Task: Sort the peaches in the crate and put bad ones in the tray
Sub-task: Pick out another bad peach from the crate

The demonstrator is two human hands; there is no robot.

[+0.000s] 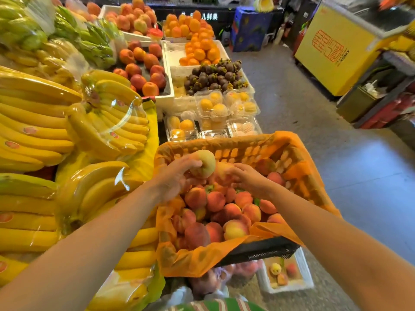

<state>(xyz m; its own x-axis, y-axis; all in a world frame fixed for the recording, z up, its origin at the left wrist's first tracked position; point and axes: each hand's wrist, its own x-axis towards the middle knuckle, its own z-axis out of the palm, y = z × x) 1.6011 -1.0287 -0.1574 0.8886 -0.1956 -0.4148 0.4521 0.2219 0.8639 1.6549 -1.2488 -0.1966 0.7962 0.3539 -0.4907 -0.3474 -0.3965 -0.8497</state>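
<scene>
An orange-lined black crate point(301, 176) in front of me holds several red-orange peaches point(215, 200). My left hand point(177, 178) grips a pale yellow-green peach point(205, 163) lifted above the pile. My right hand point(249, 178) curls round another peach point(222, 173) at the top of the heap, just right of the first. A white foam tray point(304, 281) on the floor below the crate's near right corner holds three peaches point(281, 273).
Bagged bananas point(67, 135) fill the stall on the left. Behind the crate stand clear boxes of yellow fruit point(215, 113), mangosteens point(213, 77), oranges point(197, 41) and more peaches point(143, 66). A yellow freezer point(336, 55) stands across the grey floor on the right.
</scene>
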